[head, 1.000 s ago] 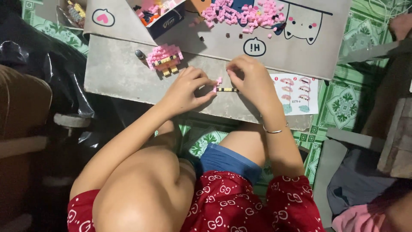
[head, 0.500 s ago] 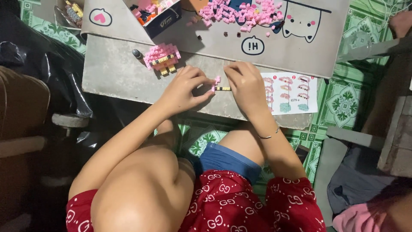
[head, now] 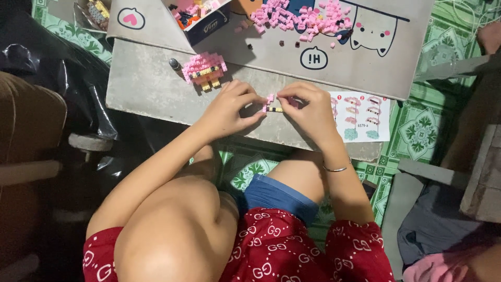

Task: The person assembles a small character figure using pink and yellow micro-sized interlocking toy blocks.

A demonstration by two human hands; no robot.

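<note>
Both hands pinch a small block piece over the grey table: left hand and right hand meet on it. Left of the piece stands a pink block figure. Right of it lies a paper guide, and loose pink blocks lie behind it.

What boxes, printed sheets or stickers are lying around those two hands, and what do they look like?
Instruction sheet: right of the right hand, white rectangle with small pink and teal pictures.
Open box: top centre, dark blue sides, coloured pieces inside.
Heart sticker: top left, white blob with a pink heart.
Speech-bubble sticker: above the hands, white oval outlined in black.
Cat sticker: top right, white with pink cheeks.
</note>
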